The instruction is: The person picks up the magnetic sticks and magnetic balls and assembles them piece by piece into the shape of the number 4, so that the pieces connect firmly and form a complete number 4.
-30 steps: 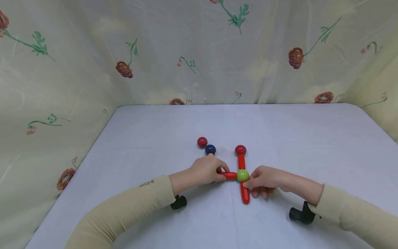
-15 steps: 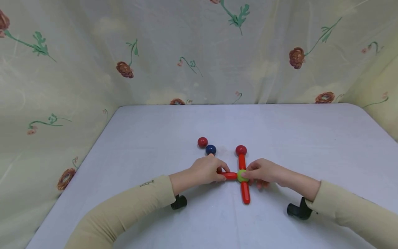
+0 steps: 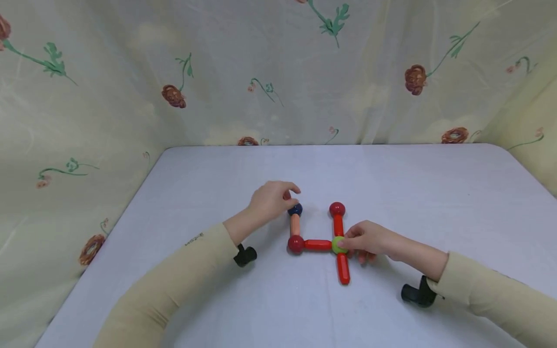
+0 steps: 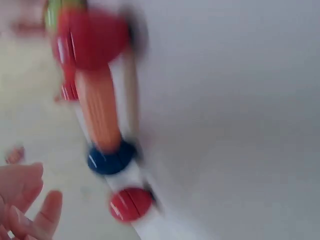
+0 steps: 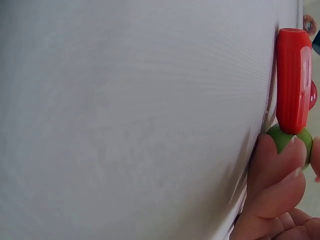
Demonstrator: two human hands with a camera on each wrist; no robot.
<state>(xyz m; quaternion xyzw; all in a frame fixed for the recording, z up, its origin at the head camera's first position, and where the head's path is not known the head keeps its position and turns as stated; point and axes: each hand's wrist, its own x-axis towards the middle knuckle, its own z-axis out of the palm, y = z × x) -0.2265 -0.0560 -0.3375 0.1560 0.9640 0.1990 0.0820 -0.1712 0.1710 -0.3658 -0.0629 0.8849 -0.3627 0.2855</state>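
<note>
On the table lies a joined shape of balls and sticks. My right hand (image 3: 370, 238) pinches its green ball (image 5: 281, 139) between thumb and fingers. From that ball run a red stick (image 3: 344, 270) toward me, another red stick (image 3: 338, 225) up to a far red ball (image 3: 337, 209), and a third red stick (image 3: 317, 245) left to a near red ball (image 3: 296, 244). A peach stick (image 3: 295, 225) links this near ball to a blue ball (image 4: 111, 159). My left hand (image 3: 271, 199), fingers apart, hovers by the blue ball. A loose red ball (image 4: 131, 204) shows beyond it in the left wrist view, hidden in the head view.
A white-covered table (image 3: 209, 183) spreads around the pieces. Behind it hangs a flowered curtain (image 3: 278, 72). A black wrist camera (image 3: 245, 255) sits under the left sleeve, another black camera (image 3: 418, 295) under the right.
My left hand has left the left red stick and moved up and away, uncovering the near red ball and peach stick. My right hand shifted from the lower stick to the green ball.
</note>
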